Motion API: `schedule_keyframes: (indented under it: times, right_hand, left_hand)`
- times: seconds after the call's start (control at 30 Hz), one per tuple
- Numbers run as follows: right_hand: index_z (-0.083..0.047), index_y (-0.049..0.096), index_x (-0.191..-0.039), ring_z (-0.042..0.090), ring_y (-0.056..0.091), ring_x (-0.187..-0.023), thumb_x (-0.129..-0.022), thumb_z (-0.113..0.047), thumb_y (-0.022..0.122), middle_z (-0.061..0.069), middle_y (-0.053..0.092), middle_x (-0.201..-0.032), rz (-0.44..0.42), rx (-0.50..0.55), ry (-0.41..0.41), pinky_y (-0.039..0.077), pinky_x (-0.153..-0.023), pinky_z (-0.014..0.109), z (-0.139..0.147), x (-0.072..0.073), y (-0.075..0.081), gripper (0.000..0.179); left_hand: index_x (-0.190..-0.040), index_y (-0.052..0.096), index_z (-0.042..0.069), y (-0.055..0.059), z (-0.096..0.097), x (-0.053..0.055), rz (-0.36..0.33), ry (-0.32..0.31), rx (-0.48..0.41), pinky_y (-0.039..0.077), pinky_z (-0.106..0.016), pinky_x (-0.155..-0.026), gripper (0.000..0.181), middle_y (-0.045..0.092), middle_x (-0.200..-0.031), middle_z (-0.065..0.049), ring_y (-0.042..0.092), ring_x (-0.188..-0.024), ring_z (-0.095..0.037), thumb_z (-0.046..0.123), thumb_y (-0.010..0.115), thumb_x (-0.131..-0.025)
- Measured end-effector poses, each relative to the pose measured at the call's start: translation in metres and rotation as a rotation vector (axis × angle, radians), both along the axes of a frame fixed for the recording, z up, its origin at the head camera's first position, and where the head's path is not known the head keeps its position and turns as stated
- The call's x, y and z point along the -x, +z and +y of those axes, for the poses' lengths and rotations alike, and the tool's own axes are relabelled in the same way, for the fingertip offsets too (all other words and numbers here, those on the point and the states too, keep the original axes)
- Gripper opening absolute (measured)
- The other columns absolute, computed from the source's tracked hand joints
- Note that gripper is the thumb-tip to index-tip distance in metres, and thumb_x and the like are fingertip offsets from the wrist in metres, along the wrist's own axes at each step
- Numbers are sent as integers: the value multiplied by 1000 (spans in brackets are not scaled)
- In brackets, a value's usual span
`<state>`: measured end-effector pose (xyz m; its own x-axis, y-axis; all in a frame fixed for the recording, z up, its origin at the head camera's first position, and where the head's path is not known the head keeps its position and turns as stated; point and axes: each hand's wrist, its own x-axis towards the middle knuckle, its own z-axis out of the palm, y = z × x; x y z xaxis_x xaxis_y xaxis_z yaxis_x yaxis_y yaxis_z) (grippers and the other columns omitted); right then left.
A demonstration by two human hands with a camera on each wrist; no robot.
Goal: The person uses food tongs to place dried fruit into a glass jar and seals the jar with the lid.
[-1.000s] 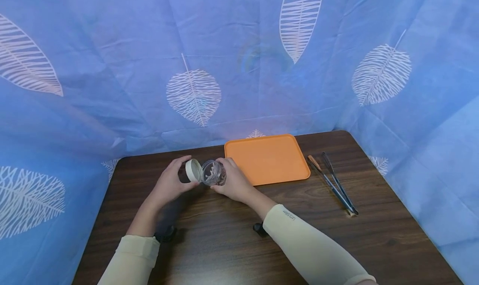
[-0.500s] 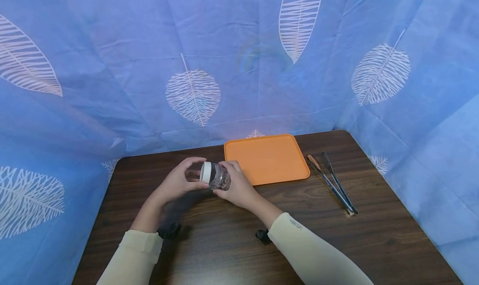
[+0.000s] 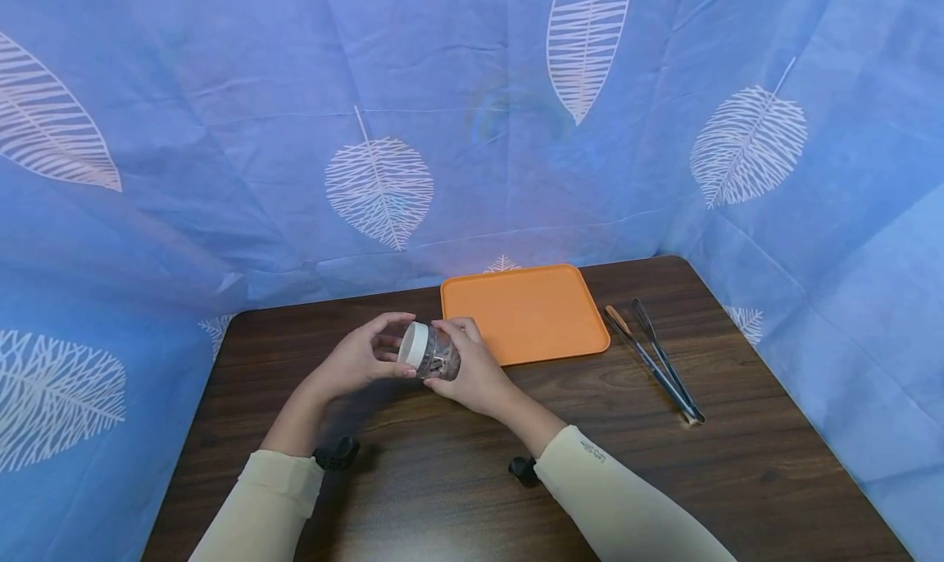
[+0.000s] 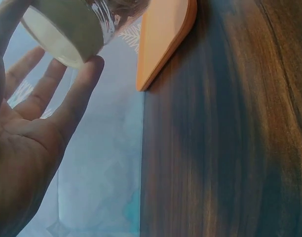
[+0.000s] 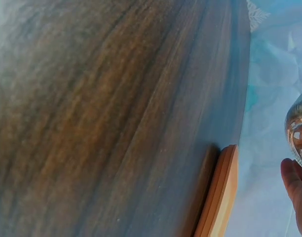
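A small clear jar [image 3: 445,362] lies tipped on its side above the table, its white lid [image 3: 415,345] facing left. My right hand [image 3: 478,375] grips the jar body from the right. With thumb and fingers, my left hand [image 3: 352,360] holds the lid by its rim. Seen from the left wrist, the lid [image 4: 74,32] sits over the jar's mouth, and the fingertips touch its edge. Small brownish and pale pieces show inside the jar; their kind cannot be made out. Only part of the jar [image 5: 299,129] appears in the right wrist view, at the edge.
An orange tray [image 3: 527,312] lies at the back of the dark wooden table [image 3: 442,488], just beyond the right hand. Metal tongs [image 3: 664,373] rest to its right. A blue cloth [image 3: 472,160] with white leaf prints hangs behind the table.
The lid was tilted apart from the jar's open mouth a second ago; now it covers the mouth. Both hands have shifted slightly right and nearer with the jar. Tray and tongs stay put.
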<state>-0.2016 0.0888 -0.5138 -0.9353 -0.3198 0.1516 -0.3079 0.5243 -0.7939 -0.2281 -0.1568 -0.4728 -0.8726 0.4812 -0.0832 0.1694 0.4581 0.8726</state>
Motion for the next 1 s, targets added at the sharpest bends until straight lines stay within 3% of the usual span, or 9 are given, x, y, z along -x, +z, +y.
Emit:
schedule_keyframes:
  times: [0.27,0.43,0.67,1.0]
  right_hand:
    - [-18,46,-163,31,56,-137,-84,-21,96,10,44,-156,5,40,12,55,-115,51,1,-2,0,94]
    - [-17,47,-158,28,56,-135,-84,-24,96,9,49,-153,-8,74,22,54,-115,51,5,-1,-1,89]
    - [-18,49,-157,25,56,-134,-87,-28,94,6,50,-152,-35,89,70,55,-113,49,11,1,-1,83]
    - [-18,50,-158,26,59,-131,-90,-34,92,7,53,-152,-67,64,80,57,-109,49,13,2,0,82]
  left_hand:
    - [-164,47,19,1,0,-3,-23,0,2,68,-45,-93,91,48,-162,-17,65,-134,-45,24,94,-87]
    - [-162,48,18,0,1,-1,-4,-29,-15,66,-47,-98,89,49,-160,-18,64,-136,-44,19,94,-87]
    - [-165,47,23,-3,-1,2,-40,-69,-1,67,-47,-96,91,51,-160,-19,65,-135,-46,20,94,-87]
    - [-163,48,23,-4,0,1,-1,-109,-23,66,-42,-100,92,46,-165,-13,60,-140,-43,12,94,-85]
